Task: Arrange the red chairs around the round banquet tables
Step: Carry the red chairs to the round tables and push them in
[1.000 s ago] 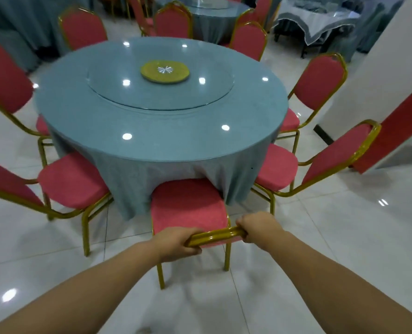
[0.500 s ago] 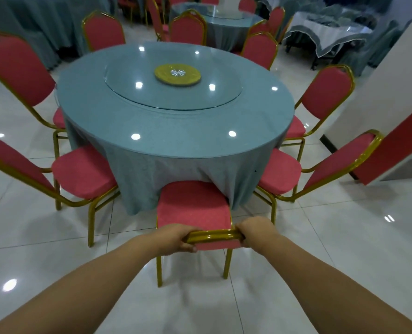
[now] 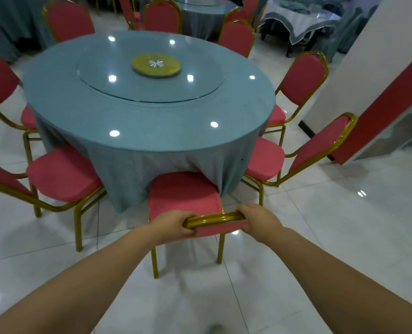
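Observation:
A red chair (image 3: 183, 196) with a gold frame stands in front of me, its seat front tucked under the hanging cloth of the round banquet table (image 3: 152, 112). My left hand (image 3: 173, 225) grips the left end of the chair's gold top rail. My right hand (image 3: 258, 221) grips the right end of that rail. The table is covered in grey-blue cloth and carries a glass turntable (image 3: 149, 75) with a yellow disc (image 3: 156, 65) at its middle.
Several red chairs ring the table: one near left (image 3: 60, 174), one near right (image 3: 265, 157), one far right (image 3: 301, 78), others behind. A white wall with a red stripe (image 3: 381, 92) rises at the right. More tables stand behind. White glossy tiles cover the floor.
The chair has slid a little further under the tablecloth with both hands still on its top rail. My view has shifted slightly to the left.

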Motion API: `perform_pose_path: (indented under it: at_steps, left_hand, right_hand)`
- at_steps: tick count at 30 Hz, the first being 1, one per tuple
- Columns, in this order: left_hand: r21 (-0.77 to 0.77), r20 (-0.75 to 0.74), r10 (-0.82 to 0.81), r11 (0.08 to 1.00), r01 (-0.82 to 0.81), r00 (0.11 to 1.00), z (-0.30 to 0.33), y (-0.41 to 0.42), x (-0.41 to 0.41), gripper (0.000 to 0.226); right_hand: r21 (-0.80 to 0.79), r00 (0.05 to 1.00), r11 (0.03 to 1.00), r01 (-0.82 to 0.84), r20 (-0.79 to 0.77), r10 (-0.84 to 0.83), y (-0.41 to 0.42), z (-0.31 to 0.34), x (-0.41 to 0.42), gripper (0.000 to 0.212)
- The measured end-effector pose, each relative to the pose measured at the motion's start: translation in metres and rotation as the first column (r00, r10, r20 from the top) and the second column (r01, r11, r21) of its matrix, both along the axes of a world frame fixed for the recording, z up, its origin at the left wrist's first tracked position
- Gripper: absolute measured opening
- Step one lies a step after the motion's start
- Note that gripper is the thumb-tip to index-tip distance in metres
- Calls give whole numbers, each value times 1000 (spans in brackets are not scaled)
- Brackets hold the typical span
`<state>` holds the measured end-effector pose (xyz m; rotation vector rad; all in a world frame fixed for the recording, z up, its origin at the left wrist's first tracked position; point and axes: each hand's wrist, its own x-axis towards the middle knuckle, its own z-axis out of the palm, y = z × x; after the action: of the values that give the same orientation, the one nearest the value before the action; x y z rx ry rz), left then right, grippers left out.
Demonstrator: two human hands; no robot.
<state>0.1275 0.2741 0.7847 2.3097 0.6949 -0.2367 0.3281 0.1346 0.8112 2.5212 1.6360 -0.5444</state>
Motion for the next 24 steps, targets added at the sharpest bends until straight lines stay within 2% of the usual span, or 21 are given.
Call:
perform_pose_path:
  at_steps: [2,4,8,12,16,20,22,24]
  left_hand:
    - [81,36,5,997,-8,999,9,-11,13,17]
    - [170,54,-17,985,7,998,17,-27,36,23]
    - [348,41,-6,938,-9,999,15,-42,67,33]
    - [364,90,-3,931,-30,996,16,-35,73,37]
    - [420,53,13,907,-34,998,13,-34,65,40]
    - [461,74,145,873,-163,987,14,-47,77,68]
    - [493,76,169,851,-184,983,22,-62,103,66]
    - [501,97,163,844,-190,982,32,-81,140,51]
  right_hand:
    - [38,998,998,51,-36,-49,-14,6,5,36]
    - [54,994,993,103,-47,-100,-26,13,13,41]
    - [43,981,983,180,-79,-176,-43,23,36,33]
    - [36,977,980,197,-88,-194,-44,19,70,37]
    - [7,991,995,102,-83,-101,-43,13,105,41]
    - [-20,997,1000,-22,-79,20,-50,16,150,42]
    - [-20,995,998,-57,-81,55,-57,22,174,41]
    - [-23,993,996,-92,-77,90,-66,28,199,39]
